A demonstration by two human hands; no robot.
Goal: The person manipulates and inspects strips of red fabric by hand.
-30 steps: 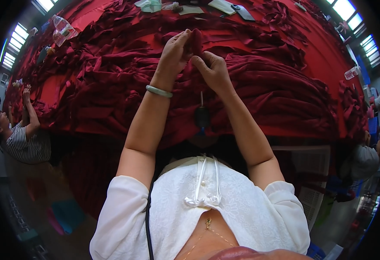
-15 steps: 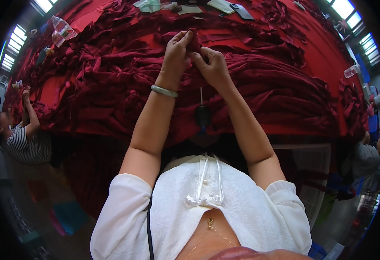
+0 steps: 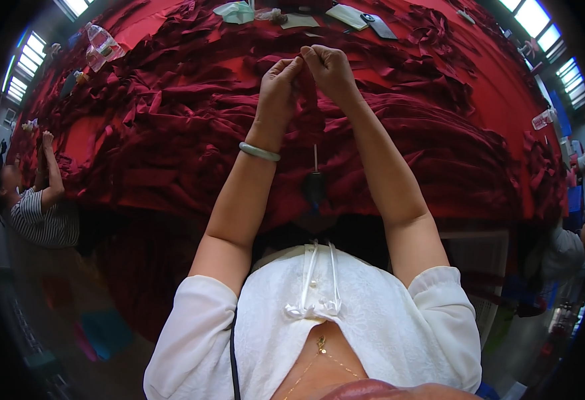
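Note:
Above the table my left hand [image 3: 280, 81], with a pale bangle [image 3: 260, 152] on its wrist, is closed in a pinch on a piece of dark red cloth [image 3: 308, 90]. My right hand [image 3: 330, 68] is pinched at the top of the same piece, close by the left fingertips. The piece hangs down between both hands. Heaps of loose dark red cloth [image 3: 192, 143] lie beneath and around them. Closer to my body stands a tool with a black handle [image 3: 314, 188] and a thin metal shaft pointing up; its exact kind I cannot tell.
Clear plastic bottles stand far left [image 3: 102, 45] and at the right [image 3: 542, 120]. A phone [image 3: 379, 27], papers and a pale green wrapper [image 3: 234, 12] lie at the far side. A person in a striped top [image 3: 42, 217] works at the left; a white basket [image 3: 482, 267] is beside me at the right.
My right hand has moved up and slightly right, now level with or above the left fingertips. My left hand has shifted slightly; the cloth piece now hangs between the hands.

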